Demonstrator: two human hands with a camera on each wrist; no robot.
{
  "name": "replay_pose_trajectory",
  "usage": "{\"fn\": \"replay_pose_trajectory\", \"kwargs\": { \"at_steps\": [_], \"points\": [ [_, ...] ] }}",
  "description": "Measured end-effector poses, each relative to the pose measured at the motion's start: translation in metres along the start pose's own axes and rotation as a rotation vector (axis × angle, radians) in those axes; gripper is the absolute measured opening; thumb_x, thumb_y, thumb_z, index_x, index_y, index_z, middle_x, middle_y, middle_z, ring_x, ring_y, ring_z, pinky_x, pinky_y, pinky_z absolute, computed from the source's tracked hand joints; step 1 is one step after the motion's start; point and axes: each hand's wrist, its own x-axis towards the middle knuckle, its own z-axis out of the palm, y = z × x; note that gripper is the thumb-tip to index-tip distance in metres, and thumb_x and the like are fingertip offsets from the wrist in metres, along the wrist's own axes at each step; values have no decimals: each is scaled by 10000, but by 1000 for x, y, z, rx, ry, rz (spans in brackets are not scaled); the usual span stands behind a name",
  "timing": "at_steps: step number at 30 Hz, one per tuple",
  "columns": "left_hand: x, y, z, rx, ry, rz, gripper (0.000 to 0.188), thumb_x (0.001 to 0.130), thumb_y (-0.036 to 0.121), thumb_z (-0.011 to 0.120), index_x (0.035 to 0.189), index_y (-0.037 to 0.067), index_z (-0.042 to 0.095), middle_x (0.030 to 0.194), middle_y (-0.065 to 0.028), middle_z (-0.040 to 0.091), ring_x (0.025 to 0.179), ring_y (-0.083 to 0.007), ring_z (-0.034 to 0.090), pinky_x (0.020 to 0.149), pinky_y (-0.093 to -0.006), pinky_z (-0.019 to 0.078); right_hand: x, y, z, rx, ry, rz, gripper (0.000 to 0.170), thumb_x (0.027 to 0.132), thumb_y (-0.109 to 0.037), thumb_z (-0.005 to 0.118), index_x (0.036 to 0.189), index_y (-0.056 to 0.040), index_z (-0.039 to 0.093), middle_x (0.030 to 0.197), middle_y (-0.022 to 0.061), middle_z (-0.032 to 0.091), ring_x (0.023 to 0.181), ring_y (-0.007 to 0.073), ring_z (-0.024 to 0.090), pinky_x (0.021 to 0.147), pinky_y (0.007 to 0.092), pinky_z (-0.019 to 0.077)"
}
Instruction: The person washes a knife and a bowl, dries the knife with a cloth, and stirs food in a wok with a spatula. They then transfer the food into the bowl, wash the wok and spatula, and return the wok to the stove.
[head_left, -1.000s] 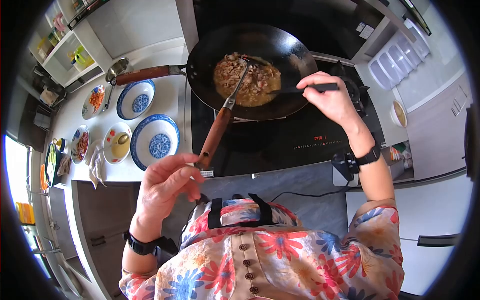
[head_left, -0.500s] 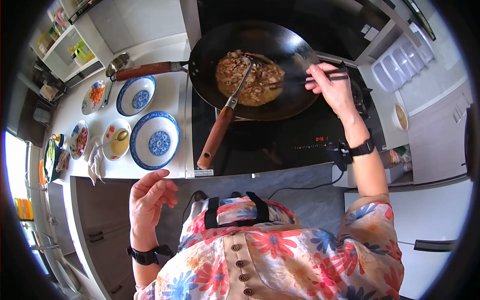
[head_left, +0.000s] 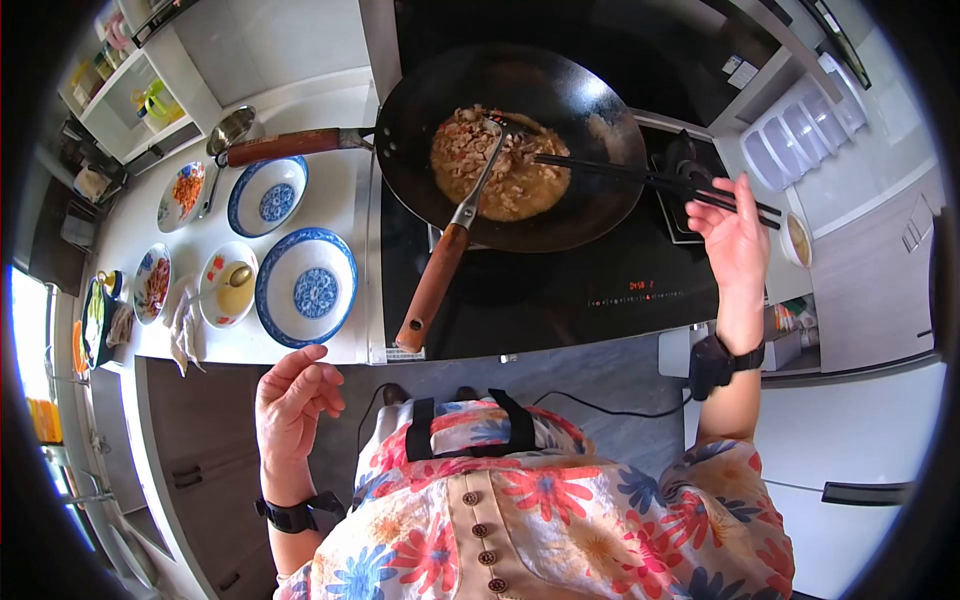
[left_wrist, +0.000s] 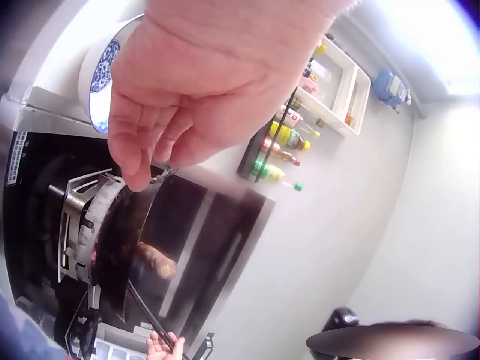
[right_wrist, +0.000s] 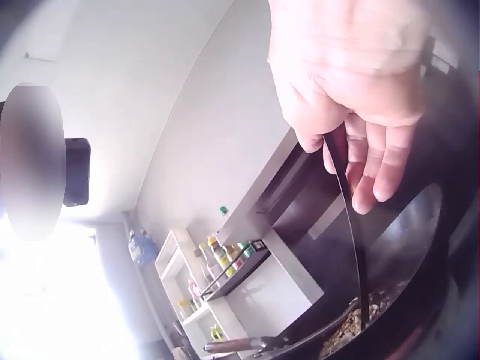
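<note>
Here | right hand (head_left: pixel 735 238) pinching two chopsticks (head_left: pixel 655 179) | left hand (head_left: pixel 292 408) loosely curled | one wok (head_left: pixel 555 85) | one spatula (head_left: pixel 438 283)

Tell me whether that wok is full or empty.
Partly filled: in the head view, saucy chopped food lies in the bottom of the wok, with dark bare wall showing between it and the rim.

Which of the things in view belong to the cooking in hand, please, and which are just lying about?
In use: wok; food; chopsticks; wooden-handled utensil.

Apparently just lying about: two blue-patterned bowls; cloth; tiered plastic container; bottles.
</note>
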Motion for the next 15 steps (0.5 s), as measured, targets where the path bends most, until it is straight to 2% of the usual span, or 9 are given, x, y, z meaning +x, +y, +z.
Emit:
{"fn": "replay_pose_trajectory", "kwargs": {
  "at_steps": [1,3,4,5,7,10,13,15],
  "points": [
    [0,0,0,-1,3,-2,212,856,55,529,1047,-31,561,798,-134,629,566,-164,609,486,-235,490,-7,-2,-2,0,-1,-1,343,896,-334,492,892,-1,575,724,126,611,636,241,632,541,309,511],
    [2,-1,1,2,4,-1,211,856,55,530,1046,-31,562,798,-135,629,565,-165,609,485,-236,489,-19,-5,-7,291,-159,30,309,901,-333,484,877,-41,579,689,75,584,594,192,575,525,297,468],
    [2,-2,1,6,5,-1,210,855,55,530,1044,-31,563,798,-136,630,565,-165,608,484,-236,489,-25,-10,-6,421,-99,101,277,903,-337,480,849,-82,574,652,35,538,570,161,509,514,274,429],
    [2,-2,2,8,4,1,210,855,55,530,1044,-31,563,798,-136,630,565,-165,608,484,-236,489,-32,-15,-8,533,-285,151,295,916,-365,438,838,-102,548,642,27,520,583,163,507,533,253,422],
    [3,-2,4,9,15,-8,209,854,53,531,1042,-32,564,795,-137,630,564,-166,608,481,-237,488,-52,-25,8,539,-392,69,345,937,-395,351,827,-113,516,630,56,509,547,187,511,493,277,441],
    [4,-2,5,9,19,4,205,853,50,530,1037,-32,566,791,-136,630,562,-167,607,477,-236,485,-59,-34,22,676,-802,-3,438,954,-405,229,838,-86,505,705,139,573,501,246,543,402,335,462],
    [5,-4,6,4,26,-6,200,852,54,533,1031,-29,568,785,-132,631,559,-168,607,474,-235,482,-65,-39,33,715,-892,17,444,954,-406,230,859,-77,512,771,155,600,507,233,556,416,322,464],
    [5,-4,5,3,35,9,200,852,58,536,1032,-23,569,783,-127,631,558,-169,608,475,-233,480,-61,-37,30,732,-870,41,429,954,-401,245,858,-78,511,778,150,600,509,229,560,416,318,463]
  ]
}}
